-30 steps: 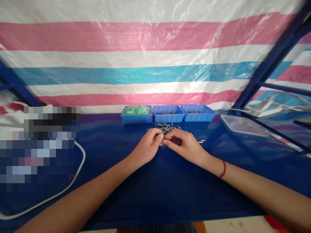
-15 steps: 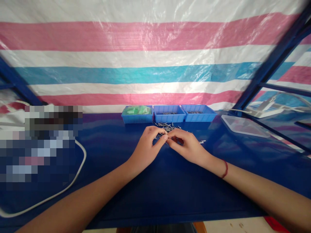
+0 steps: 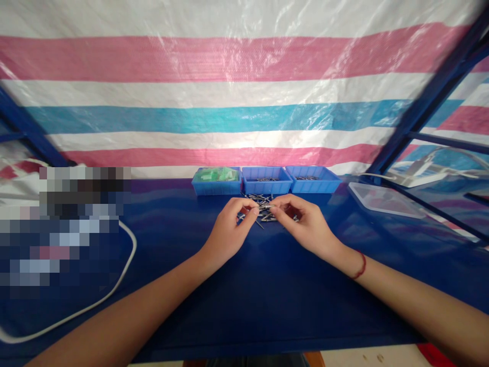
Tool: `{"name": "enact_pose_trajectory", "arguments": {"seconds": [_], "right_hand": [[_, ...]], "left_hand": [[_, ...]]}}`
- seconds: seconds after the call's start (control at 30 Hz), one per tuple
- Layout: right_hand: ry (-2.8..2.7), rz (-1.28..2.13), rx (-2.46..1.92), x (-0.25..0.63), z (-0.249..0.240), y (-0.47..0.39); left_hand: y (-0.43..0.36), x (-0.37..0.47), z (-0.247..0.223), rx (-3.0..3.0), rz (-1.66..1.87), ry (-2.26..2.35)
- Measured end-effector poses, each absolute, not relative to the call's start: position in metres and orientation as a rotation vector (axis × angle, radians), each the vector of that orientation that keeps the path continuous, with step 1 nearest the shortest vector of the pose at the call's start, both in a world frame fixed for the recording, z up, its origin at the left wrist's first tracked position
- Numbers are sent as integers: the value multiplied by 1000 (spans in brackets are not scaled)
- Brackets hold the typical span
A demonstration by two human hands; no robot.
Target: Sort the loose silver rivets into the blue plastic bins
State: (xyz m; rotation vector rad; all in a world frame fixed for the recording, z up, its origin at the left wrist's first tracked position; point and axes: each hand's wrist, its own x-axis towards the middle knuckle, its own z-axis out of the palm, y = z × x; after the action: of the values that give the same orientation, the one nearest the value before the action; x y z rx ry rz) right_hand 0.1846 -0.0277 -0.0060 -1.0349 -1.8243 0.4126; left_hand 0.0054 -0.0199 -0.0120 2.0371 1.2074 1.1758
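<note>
My left hand [image 3: 232,228] is closed in a pinch, its thumb and forefinger tips at one end of a thin silver piece, which looks like a blind rivet [image 3: 264,207]. The fingertips of my right hand [image 3: 307,224] pinch the other end, so the piece spans the small gap between both hands. Beneath and behind it, a loose pile of similar rivets [image 3: 263,198] lies on the blue table [image 3: 244,295]. Some of the pile is hidden by my fingers. The piece is too small to make out in detail.
Three blue bins stand behind the pile: a left bin [image 3: 198,189] with green packets [image 3: 217,174], a middle bin [image 3: 267,187] and a right bin [image 3: 317,187] with metal pieces. A translucent lid [image 3: 385,200] lies right. A white cable [image 3: 128,265] curves at left.
My hands have moved apart; their fingertips were together before. The silver piece now shows between them. My right hand has shifted slightly right.
</note>
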Motion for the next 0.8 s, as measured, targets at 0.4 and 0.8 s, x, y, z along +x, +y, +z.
{"name": "enact_pose_trajectory", "arguments": {"seconds": [0.4,0.8], "right_hand": [[-1473,-189,-1494,254,13,31],[-1682,-365,-1445,262,-6,38]], "left_hand": [[-11,-22,-1,2603,579,1481],[-2,-34,2,2655,361,1387]]}}
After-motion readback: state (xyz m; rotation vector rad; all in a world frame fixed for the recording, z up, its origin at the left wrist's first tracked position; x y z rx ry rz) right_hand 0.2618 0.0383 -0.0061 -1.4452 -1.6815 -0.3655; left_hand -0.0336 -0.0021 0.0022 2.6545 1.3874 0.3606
